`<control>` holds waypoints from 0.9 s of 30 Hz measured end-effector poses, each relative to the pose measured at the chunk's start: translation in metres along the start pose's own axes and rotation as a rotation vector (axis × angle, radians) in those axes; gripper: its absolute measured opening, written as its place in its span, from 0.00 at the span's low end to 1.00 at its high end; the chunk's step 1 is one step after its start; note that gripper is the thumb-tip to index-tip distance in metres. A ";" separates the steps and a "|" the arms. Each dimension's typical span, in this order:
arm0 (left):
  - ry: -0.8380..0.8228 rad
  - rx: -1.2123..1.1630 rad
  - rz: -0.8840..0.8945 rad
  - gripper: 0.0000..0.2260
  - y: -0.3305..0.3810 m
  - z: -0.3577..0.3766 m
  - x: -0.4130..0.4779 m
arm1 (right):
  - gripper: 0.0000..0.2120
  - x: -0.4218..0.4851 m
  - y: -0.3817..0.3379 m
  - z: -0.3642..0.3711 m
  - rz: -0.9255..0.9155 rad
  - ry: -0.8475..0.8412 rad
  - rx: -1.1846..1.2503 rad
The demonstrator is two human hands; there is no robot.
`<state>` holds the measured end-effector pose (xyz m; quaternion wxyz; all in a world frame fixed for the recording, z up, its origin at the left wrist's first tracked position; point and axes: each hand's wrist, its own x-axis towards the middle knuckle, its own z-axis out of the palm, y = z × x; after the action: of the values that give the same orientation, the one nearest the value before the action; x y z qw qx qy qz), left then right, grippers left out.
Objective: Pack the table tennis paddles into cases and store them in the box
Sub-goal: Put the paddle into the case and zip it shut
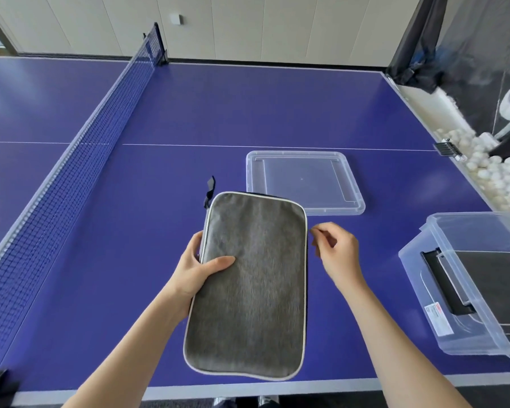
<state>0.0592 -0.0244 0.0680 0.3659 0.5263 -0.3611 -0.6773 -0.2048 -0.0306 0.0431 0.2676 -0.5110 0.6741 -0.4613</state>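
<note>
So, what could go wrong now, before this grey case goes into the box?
Only the left hand holds the grey case, by one long edge; that grip may slip and the case tip.
The right hand is at the other edge; I cannot tell whether the zip is closed, so the contents might slide out.
The box already holds a dark case, which may block this one.

The picture is bright and even. Soft light leaves a pale shine on the blue table point(218, 113) far ahead of the left hand point(195, 275). Shadows near the right hand point(339, 251) are weak and soft. Its fingertips point(317, 231) look a little blurry, but the grey case point(248, 275) in the left hand looks sharp. The net point(71, 178), left of the left hand, bends near the picture's edge. The white balls point(483, 169), far right of the right hand, glow too bright.
</note>
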 end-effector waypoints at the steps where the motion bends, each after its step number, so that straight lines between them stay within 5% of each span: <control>1: -0.033 0.020 0.001 0.31 -0.002 -0.002 -0.001 | 0.07 0.003 -0.003 -0.003 0.034 -0.006 0.043; 8: -0.198 0.268 0.063 0.29 -0.003 -0.012 -0.004 | 0.06 0.013 -0.009 -0.007 0.044 -0.125 -0.038; 21: -0.250 0.955 0.213 0.28 0.005 -0.014 0.016 | 0.07 0.013 -0.042 0.020 -0.041 -0.253 -0.040; 27: -0.286 1.062 0.211 0.29 0.003 -0.008 0.023 | 0.05 0.006 -0.056 0.040 -0.095 -0.262 -0.013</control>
<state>0.0631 -0.0466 0.0586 0.0636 0.5021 -0.7493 -0.4270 -0.1485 -0.0532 0.0771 0.3280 -0.5998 0.6115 -0.3984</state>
